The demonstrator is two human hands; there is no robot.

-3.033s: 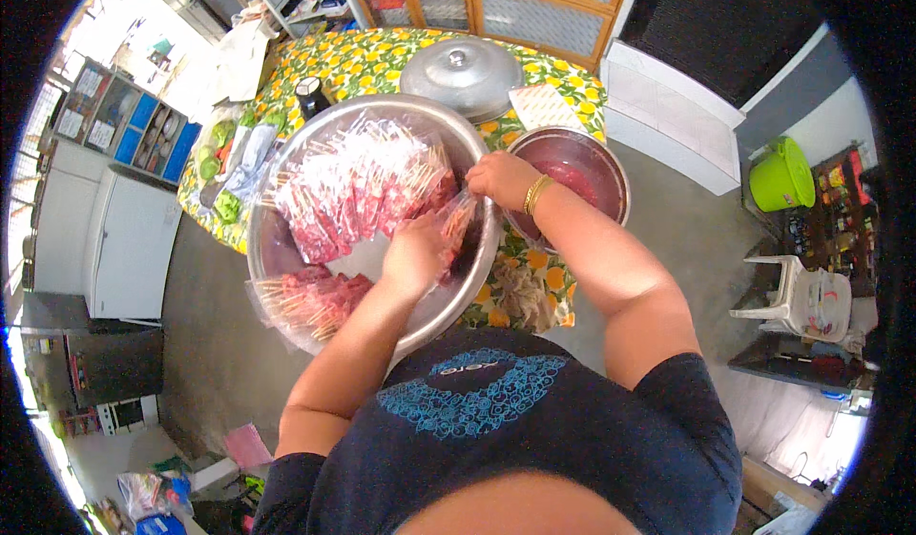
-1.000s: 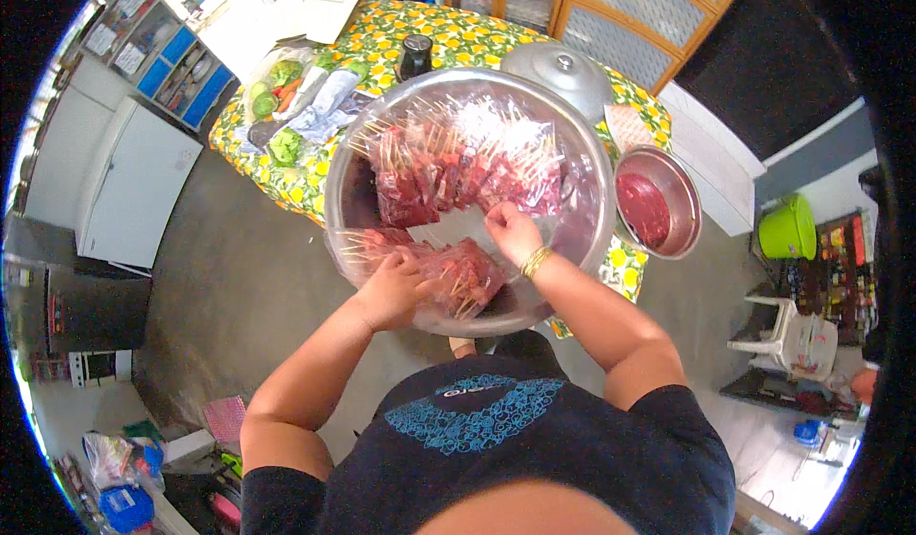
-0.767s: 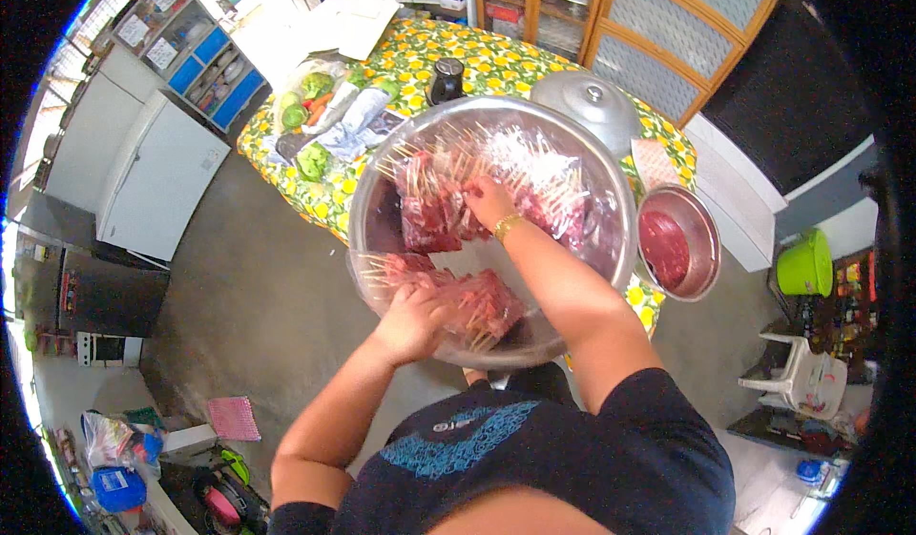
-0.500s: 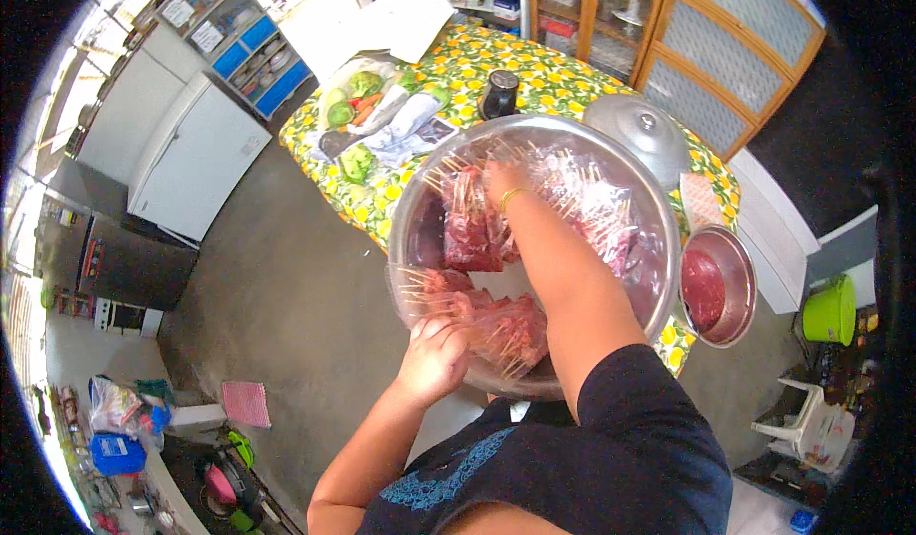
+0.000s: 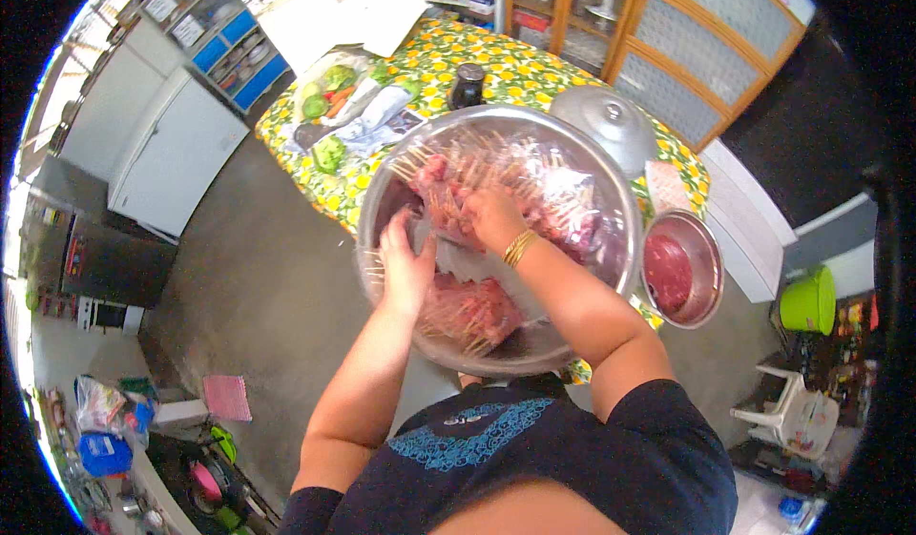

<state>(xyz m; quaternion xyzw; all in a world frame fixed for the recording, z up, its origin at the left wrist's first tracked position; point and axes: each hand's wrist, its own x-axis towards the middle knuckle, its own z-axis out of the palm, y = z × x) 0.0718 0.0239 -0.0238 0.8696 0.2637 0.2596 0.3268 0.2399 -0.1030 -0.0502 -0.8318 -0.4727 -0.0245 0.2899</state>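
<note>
A wide metal basin holds several bundles of raw meat skewers, with clear plastic around some. My right hand reaches into its middle, fingers closed on a bundle of meat skewers. At the basin's left side my left hand has its fingers apart, the tips near the lower left of that bundle; whether they touch it I cannot tell. Another skewer bundle in plastic lies nearest to me, partly behind my left wrist. At the right lie more plastic-covered skewers.
A smaller metal bowl with reddish meat or liquid stands right of the basin. Behind are a domed lid, a dark jar and vegetables on the lemon-patterned tablecloth. A white chest freezer stands left.
My right hand has drawn back toward me, and the far-left skewer bundle is tilted differently. My left hand has let go of the near plastic and moved up along the basin's left side.
</note>
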